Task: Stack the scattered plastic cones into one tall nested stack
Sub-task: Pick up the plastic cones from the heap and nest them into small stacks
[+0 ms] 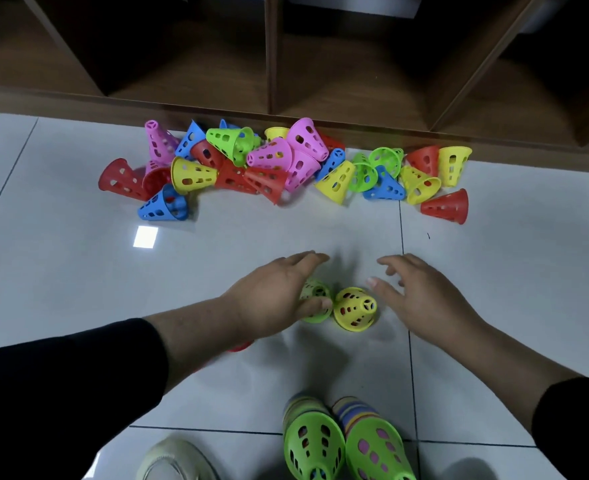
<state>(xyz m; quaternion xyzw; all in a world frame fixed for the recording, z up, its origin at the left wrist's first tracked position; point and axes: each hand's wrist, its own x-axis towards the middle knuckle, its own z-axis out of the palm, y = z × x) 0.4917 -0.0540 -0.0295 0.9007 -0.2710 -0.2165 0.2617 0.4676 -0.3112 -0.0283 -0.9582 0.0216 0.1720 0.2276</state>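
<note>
Both arms reach forward over the white tiled floor [78,271], in black sleeves pushed up. The left hand [279,299] lies low, palm down, over a green cone [315,301]; its thumb presses on the cone's side, the fingers stretch past it. The green cone stands beside a yellow cone [355,308], which is upright with holes in its wall. The right hand [421,296] hovers just beside the yellow cone, fingers spread and relaxed, holding nothing. Many coloured cones lie in a pile [279,164] near the wooden shelf [272,64]. Two nested stacks [345,441] lie close to the person.
</note>
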